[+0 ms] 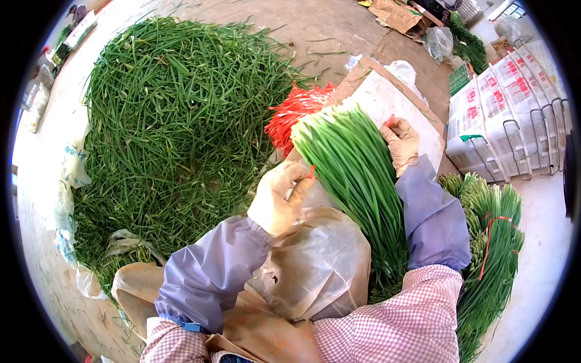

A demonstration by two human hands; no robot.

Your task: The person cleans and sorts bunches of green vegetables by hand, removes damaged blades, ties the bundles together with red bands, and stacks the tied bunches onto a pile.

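Stalks (357, 181) between hands (275, 199) (402, 145), board edge (407, 91) beyond

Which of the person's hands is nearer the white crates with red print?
Right. The right hand is beside the green bunch, on the side facing the white crates; the left hand is across the bunch, farther from them.

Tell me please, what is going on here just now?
Someone is handling a green bunch, with one hand on each side of it. The left hand and the right hand each pinch a bit of red strip; whether the two bits join under the bunch is hidden. The bunch's upper end lies on a white board, beside a red pile. Loose greens are heaped on the left, and a tied bunch lies on the right.
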